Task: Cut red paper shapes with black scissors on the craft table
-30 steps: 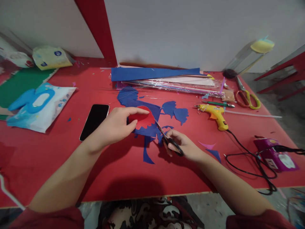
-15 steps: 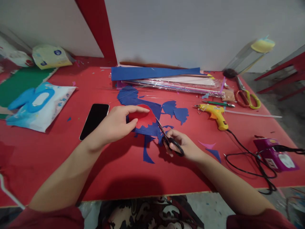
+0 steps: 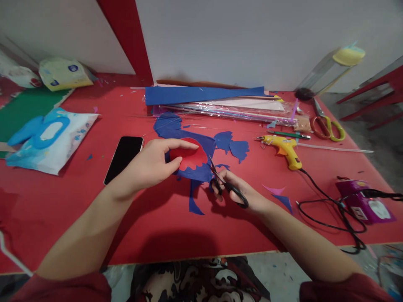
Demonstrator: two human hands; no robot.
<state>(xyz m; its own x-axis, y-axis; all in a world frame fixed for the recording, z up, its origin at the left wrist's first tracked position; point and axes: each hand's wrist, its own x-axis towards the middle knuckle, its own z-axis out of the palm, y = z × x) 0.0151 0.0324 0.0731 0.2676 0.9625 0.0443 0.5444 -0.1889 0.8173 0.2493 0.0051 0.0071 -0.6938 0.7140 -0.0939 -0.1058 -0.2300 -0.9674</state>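
My left hand (image 3: 154, 161) holds a red cut-out (image 3: 190, 156) with a wavy lower edge against a blue sheet (image 3: 206, 144); index finger and thumb lie over its face, and the other fingers are hidden. In my right hand (image 3: 241, 188) is a pair of black-handled scissors (image 3: 236, 193), blades parted, tips near the blue sheet's right edge. Ragged blue offcuts (image 3: 238, 150) lie just beyond the scissors, and a blue strip (image 3: 195, 201) lies below the sheet.
A black phone (image 3: 124, 158) and wet wipes pack (image 3: 52, 138) are at left. A yellow glue gun (image 3: 285, 150), green cutter (image 3: 291, 134), larger scissors (image 3: 327, 126) and purple power box (image 3: 365, 203) with looped cable sit right. Blue strips and wrapped sticks (image 3: 204, 95) lie along the wall.
The scissors' blades and handles have spread wider, and their tips have shifted slightly right. My left hand stays on the red cut-out.
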